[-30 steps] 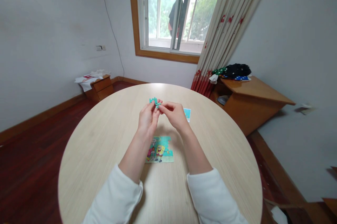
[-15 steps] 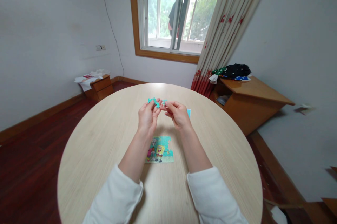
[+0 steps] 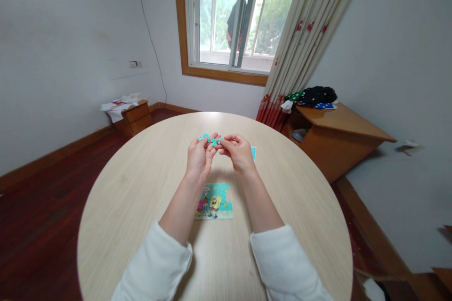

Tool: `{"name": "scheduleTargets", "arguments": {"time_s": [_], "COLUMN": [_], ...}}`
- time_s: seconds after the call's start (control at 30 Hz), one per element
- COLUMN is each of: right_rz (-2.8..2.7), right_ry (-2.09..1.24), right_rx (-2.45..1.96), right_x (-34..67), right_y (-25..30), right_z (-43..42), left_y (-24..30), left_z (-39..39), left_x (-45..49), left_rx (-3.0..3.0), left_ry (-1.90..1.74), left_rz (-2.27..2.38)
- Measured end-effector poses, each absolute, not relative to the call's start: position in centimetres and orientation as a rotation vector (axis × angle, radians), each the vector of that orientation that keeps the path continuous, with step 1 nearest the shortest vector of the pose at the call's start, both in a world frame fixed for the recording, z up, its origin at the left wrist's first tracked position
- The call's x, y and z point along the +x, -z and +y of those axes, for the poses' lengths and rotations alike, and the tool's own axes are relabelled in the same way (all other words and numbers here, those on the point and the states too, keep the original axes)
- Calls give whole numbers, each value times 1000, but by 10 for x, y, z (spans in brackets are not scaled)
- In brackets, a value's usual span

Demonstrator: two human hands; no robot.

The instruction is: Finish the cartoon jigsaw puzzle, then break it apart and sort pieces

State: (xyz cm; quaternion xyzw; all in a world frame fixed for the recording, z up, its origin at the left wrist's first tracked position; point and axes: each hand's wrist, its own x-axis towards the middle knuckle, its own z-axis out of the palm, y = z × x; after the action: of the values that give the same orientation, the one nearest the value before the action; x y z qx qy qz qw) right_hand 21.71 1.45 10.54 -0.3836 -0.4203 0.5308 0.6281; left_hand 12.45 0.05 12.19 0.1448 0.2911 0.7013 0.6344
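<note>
Several joined turquoise jigsaw pieces (image 3: 214, 141) are held up above the far half of the table. My left hand (image 3: 198, 156) grips them from the left, thumb on top and fingers underneath. My right hand (image 3: 238, 152) pinches the right end of the same pieces between thumb and fingertips. Below, between my forearms, a jigsaw puzzle (image 3: 216, 203) with a yellow cartoon sponge figure lies flat; its right edge has a ragged gap. My left forearm covers its left side. Behind my right hand, a blue card-like item (image 3: 253, 153) is partly hidden.
Everything lies on a round pale wooden table (image 3: 134, 207). A wooden cabinet (image 3: 339, 126) with a heap of clothes (image 3: 318, 96) stands at the right. Beyond the left rim is a small drawer unit (image 3: 136, 117) with papers and cloth on top.
My right hand has brought its turquoise piece slightly left and down, against the pieces in my left hand. The puzzle on the table has stayed put.
</note>
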Motion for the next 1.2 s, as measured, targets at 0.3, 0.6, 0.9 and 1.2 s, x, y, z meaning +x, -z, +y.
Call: {"name": "scheduleTargets", "arguments": {"time_s": [0.3,0.6,0.9,1.2], "right_rz": [-1027,-940,-971,-1107], "right_ry": [-1226,-1253,-1251,-1261], "right_rx": [-853,-830,-833,-852], "right_x": [217,219,225,230], "right_y": [-109,-108,-108,-111], "right_z": [11,13,13,10], "left_y": [-123,-136,-130,-122], "left_z": [1,-6,-5,1], "left_x": [123,116,104,97], "left_rx": [324,155,178,241], "left_ry": [-1578,-1504,-1437,-1394], "left_rz": [629,511,327,258]}}
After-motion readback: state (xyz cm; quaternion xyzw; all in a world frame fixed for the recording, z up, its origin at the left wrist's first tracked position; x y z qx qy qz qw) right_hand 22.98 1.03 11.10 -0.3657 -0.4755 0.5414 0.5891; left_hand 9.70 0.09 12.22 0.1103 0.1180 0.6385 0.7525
